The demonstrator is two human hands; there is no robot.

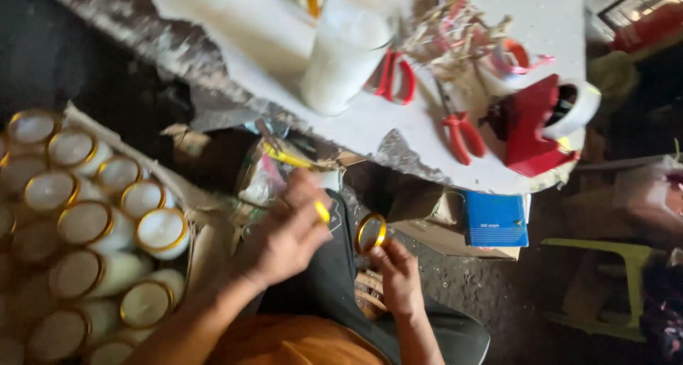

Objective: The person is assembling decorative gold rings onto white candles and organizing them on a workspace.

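Closest to us, the person's lap in an orange top and dark trousers, both forearms reaching forward. Out beyond them, the biggest thing in view: the white counter, its near edge ragged and flaking. To the left, low down, a big cardboard box packed with white candles in gold-rimmed jars, row upon row, tops facing up.

On the counter stands a tall white candle jar, upright, with red-handled scissors just beside it on the right. Further right, a red tape dispenser carrying a white roll, and red-handled pliers lying just left of it. A tangle of straw-like filler sits behind them. Under the counter's edge, a blue box rests on brown cardboard.

Now the hands. The left hand is curled, fingers closed around a yellow ring that peeks out at the thumb side, right against a crumpled clear plastic bag. The right hand pinches a gold ring lid at its lower edge between thumb and fingertips, holding it upright and tilted toward the camera, above the knee and just below the counter's edge. The two hands are near each other, not touching.
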